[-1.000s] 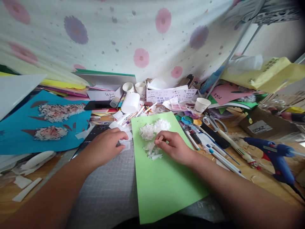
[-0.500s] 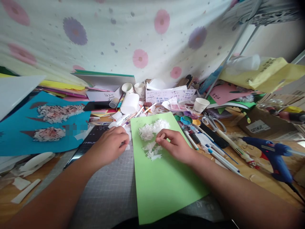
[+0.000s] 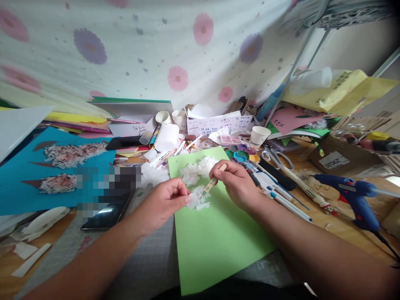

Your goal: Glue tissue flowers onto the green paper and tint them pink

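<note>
A light green sheet [image 3: 218,246] lies on a grey cutting mat, with crumpled white paper pieces [image 3: 189,174] on its upper part. My right hand [image 3: 233,181] pinches a wooden stick [image 3: 210,186] with green print, its lower end touching the lower white pieces. At the left edge of the sheet, my left hand [image 3: 170,202] has thumb and forefinger closed on a small white paper scrap [image 3: 188,200] beside those pieces.
A blue sheet [image 3: 18,166] with textured shapes and a dark phone [image 3: 109,210] lie left. Paper cups [image 3: 260,136], paint pots [image 3: 241,156], pens and scissors [image 3: 277,158] crowd the back and right. A blue glue gun [image 3: 356,196] lies far right.
My left hand has moved right to the white pieces and now pinches a scrap. The stick in my right hand shows more clearly, its tip on the paper. The view has shifted slightly.
</note>
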Tool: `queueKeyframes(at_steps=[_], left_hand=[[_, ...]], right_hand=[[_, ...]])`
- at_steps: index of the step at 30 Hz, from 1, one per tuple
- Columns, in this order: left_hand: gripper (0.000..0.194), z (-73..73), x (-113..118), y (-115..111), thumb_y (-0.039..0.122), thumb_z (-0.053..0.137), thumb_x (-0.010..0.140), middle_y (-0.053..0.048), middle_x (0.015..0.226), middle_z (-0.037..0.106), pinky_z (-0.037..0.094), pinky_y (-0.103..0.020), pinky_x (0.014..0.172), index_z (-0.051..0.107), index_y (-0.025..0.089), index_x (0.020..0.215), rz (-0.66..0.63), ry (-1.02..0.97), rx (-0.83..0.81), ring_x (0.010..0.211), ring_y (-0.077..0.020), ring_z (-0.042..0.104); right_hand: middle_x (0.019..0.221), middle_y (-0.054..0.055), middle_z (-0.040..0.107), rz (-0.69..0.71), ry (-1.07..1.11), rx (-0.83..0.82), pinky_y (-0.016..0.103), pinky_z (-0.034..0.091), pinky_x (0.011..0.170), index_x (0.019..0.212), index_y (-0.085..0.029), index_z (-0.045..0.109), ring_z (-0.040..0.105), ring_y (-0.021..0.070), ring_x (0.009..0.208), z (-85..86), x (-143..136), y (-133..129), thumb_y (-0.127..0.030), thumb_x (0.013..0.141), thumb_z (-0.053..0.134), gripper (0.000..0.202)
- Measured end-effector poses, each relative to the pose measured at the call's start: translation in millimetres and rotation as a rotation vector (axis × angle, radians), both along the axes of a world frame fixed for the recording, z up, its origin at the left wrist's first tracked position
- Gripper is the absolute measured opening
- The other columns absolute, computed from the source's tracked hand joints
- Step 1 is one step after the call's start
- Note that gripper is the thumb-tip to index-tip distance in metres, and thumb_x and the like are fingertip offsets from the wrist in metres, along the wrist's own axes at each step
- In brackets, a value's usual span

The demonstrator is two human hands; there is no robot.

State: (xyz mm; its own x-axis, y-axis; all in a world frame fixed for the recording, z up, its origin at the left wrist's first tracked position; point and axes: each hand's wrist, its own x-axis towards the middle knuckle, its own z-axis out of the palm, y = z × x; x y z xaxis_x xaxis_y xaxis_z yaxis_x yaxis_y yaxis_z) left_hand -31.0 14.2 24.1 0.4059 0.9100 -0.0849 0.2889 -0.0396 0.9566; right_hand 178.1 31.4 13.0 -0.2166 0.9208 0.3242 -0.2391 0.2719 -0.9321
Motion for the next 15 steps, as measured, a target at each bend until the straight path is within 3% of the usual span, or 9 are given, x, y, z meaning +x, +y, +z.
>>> queueKeyframes(at_steps=[8,15], left_hand=[[0.019,-6.4,4.5,-1.9,0.026,0.065,0.076,0.005,0.07,0.051,0.035,-0.023,0.063,0.049,0.018,0.069,-0.012,-0.208,-0.098,0.066,-0.0102,0.044],[0.02,-9.1,5.4,-2.6,0.02,0.07,0.074,0.004,0.078,0.053,0.036,-0.022,0.067,0.051,0.016,0.071,-0.001,-0.316,-0.121,0.072,-0.0092,0.047]], right_hand=[[0.08,0.004,0.063,0.159,0.001,-0.039,0.03,0.05,0.067,0.071,-0.016,0.057,0.061,0.0141,0.07,6.2,-5.0,-9.5,-0.037,0.083,0.063,0.025],[0.082,0.002,0.065,0.177,-0.047,-0.134,0.025,0.056,0.06,0.073,-0.016,0.053,0.064,0.0097,0.059,11.0,-7.4,-12.5,-0.045,0.081,0.063,0.032]])
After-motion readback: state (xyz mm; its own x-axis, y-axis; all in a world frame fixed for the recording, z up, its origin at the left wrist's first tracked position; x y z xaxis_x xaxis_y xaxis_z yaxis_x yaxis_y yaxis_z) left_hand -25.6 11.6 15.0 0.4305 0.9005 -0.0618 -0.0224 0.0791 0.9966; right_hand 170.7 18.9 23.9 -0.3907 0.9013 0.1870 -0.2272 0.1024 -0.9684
